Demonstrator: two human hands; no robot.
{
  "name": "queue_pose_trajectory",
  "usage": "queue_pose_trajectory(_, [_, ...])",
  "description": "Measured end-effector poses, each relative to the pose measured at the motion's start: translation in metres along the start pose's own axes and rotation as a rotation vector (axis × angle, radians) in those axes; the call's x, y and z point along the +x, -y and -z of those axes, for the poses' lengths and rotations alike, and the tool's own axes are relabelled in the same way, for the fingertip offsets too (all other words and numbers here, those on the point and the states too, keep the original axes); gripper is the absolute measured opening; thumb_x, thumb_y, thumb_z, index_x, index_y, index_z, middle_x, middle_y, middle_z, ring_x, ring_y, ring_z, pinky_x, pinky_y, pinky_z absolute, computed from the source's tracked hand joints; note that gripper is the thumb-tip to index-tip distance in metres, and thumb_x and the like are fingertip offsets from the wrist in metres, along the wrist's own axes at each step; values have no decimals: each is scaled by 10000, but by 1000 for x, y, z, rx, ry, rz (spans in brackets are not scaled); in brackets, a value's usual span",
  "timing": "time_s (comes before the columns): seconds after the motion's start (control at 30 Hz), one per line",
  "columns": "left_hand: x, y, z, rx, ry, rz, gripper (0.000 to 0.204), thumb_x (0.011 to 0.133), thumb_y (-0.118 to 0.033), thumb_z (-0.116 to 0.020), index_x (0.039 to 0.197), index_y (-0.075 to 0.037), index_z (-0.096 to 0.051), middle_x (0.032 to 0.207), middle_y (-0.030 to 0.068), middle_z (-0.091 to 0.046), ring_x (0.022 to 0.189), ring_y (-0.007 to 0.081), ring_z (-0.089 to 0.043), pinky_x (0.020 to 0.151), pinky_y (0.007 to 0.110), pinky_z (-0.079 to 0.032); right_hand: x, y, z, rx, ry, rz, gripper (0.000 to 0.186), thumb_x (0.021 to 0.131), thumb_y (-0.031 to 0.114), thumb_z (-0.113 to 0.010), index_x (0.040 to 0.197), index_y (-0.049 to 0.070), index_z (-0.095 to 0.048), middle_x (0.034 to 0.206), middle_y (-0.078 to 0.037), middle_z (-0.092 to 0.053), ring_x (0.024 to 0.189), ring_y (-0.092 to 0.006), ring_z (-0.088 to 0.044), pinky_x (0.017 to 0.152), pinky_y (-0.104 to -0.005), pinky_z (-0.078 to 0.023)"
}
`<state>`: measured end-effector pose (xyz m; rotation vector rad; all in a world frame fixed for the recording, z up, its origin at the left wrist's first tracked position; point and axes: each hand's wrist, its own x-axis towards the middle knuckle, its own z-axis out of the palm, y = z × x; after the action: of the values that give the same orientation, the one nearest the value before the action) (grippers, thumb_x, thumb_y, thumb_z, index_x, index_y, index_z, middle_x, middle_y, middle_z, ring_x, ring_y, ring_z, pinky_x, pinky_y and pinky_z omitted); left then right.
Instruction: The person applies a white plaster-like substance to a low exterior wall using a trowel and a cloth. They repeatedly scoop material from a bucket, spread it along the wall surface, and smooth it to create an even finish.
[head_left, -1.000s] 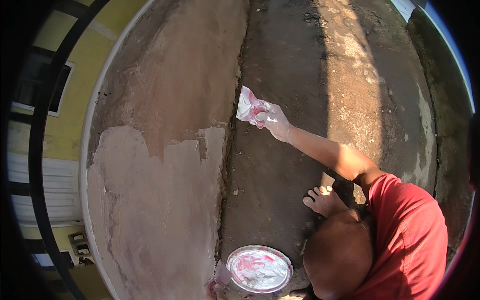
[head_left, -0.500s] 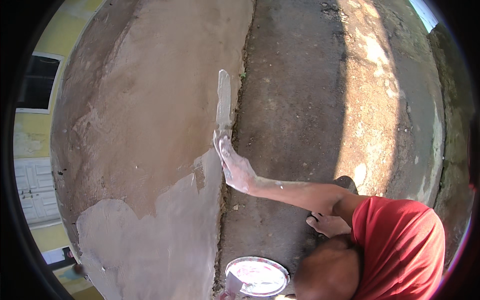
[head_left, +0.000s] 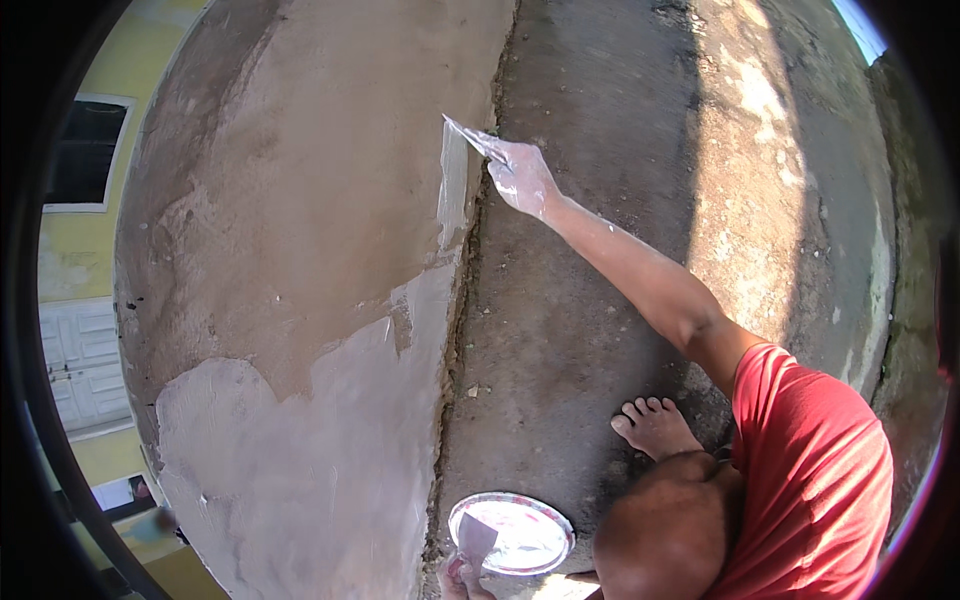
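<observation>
My right hand (head_left: 522, 178), smeared white, reaches out and is closed around a putty knife (head_left: 472, 134) seen nearly edge-on, smeared with white paste. Its tip is at the top of a wet pale strip (head_left: 453, 190) on the brown wall (head_left: 330, 150). At the bottom edge, my left hand (head_left: 463, 583) is closed around a second putty knife (head_left: 477, 538) with a broad grey blade, which overlaps the near side of a round tray (head_left: 571, 545) holding white paste. Only the fingers of my left hand show.
Lighter grey coating (head_left: 330, 460) covers the wall's lower part. Beside it runs a dirt ground strip (head_left: 590, 200) with a sunlit band (head_left: 750, 220). My bare foot (head_left: 657, 427) and bent knee (head_left: 660, 525) are close to the tray. A yellow building (head_left: 75, 255) stands at far left.
My right hand has moved from the strip's lower end up to its top and turned the blade from flat to tilted. My left hand and its putty knife have come further into view.
</observation>
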<state>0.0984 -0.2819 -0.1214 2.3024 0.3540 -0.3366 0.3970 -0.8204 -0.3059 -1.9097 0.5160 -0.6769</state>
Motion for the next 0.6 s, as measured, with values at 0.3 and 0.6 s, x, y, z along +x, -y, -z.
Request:
queue_pose_trajectory(0.3, [3, 15, -40, -88, -2, -90, 272, 1053, -158, -640, 1256, 23, -633, 1162, 136, -679, 1049, 236, -665, 913, 366, -564, -196, 51, -77, 339, 192, 139, 776, 869, -211, -498, 1571, 117, -441, 1610, -113, -439, 1220, -221, -607, 986, -293, -545])
queue_pose_trajectory(0.6, [-9, 22, -35, -100, -34, -82, 249, 1049, -156, -629, 1228, 18, -631, 1139, 127, -681, 1048, 219, -653, 916, 357, -541, -233, 78, -160, 248, 26, 118, 910, 889, -97, -590, 1658, 50, -127, 1685, -310, -136, 1557, -472, -165, 1162, -453, -477])
